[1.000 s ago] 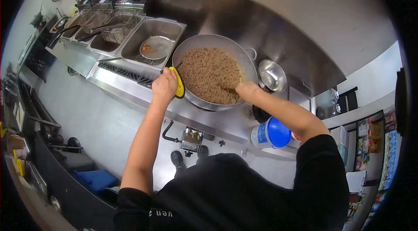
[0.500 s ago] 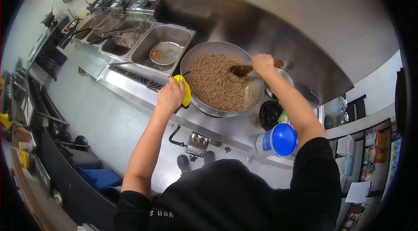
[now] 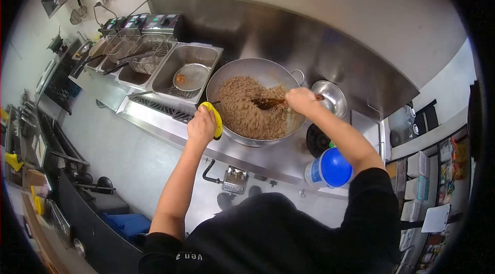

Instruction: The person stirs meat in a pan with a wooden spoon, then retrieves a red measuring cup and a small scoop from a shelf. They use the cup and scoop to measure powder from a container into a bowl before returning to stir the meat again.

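At the near left rim of the wok (image 3: 262, 69), my left hand (image 3: 201, 126) is closed around a yellow pad (image 3: 215, 119) that covers the handle. My right hand (image 3: 300, 99) is gripped on the end of a wooden spoon (image 3: 266, 102), whose dark bowl lies in the brown, crumbly food (image 3: 246, 114). The wok stands in the middle of the steel surface (image 3: 281, 156), close to the back wall.

As I judge it, the stirring is well along. The food looks evenly brown and loose, heaped toward the near side, and the far inner wall of the wok is bare. I cannot tell how much cooking is left.

Just right of the wok sits a small steel bowl (image 3: 331, 99). A tub with a blue lid (image 3: 332, 165) is at the front right edge of the surface. To the left, a deep steel tray (image 3: 203, 53) holds a round strainer (image 3: 190, 77), and beyond it are fryer baskets (image 3: 146, 53).

White letters on my black shirt (image 3: 188, 257) show only in part, reading something like "ven a". Any label on the tub is too small to read.
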Demonstrator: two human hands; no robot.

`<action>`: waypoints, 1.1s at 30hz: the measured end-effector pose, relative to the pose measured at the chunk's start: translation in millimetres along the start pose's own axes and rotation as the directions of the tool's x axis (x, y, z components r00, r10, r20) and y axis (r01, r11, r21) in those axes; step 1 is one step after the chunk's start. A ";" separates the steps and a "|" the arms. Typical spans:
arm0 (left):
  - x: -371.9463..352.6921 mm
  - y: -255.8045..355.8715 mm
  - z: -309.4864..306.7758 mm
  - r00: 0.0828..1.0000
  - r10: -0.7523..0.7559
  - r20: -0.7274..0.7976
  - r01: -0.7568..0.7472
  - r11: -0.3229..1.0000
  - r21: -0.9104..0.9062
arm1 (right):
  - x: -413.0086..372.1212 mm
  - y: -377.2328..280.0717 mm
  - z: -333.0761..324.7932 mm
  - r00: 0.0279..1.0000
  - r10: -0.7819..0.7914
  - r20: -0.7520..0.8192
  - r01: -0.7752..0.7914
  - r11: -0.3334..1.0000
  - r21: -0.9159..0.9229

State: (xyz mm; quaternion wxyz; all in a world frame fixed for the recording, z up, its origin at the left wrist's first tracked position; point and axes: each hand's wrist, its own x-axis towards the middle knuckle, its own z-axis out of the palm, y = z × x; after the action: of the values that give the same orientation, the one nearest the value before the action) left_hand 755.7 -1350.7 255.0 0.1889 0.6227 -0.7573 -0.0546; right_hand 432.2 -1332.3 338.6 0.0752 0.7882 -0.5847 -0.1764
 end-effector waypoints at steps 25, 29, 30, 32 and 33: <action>-1.3 -11.8 -1.7 0.989 0.114 -0.093 -0.113 0.993 0.015 | 48.8 -48.9 58.3 0.990 0.139 -0.013 -0.138 0.988 0.073; -0.1 -15.2 -3.4 0.988 0.155 -0.023 -0.155 0.988 -0.015 | -24.4 -54.7 -16.1 0.974 0.225 -0.007 -0.223 0.971 0.088; 0.6 -16.8 -2.3 0.988 0.154 -0.024 -0.154 0.987 -0.032 | -43.4 -53.5 -31.0 0.973 0.214 -0.086 -0.206 0.974 0.089; 1.6 -16.6 -3.3 0.988 0.156 -0.014 -0.157 0.985 -0.065 | -68.4 -70.5 -51.7 0.930 0.340 -0.142 -0.325 0.938 0.121; 2.4 -17.5 -1.0 0.983 0.184 -0.003 -0.184 0.980 -0.075 | -75.6 -81.1 -55.2 0.877 0.433 -0.209 -0.409 0.900 0.150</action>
State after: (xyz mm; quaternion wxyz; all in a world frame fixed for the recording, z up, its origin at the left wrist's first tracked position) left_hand 771.8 -1356.7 250.9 0.2150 0.5422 -0.8095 -0.0666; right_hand 505.8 -1240.8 377.8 0.1410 0.6602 -0.7371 -0.0303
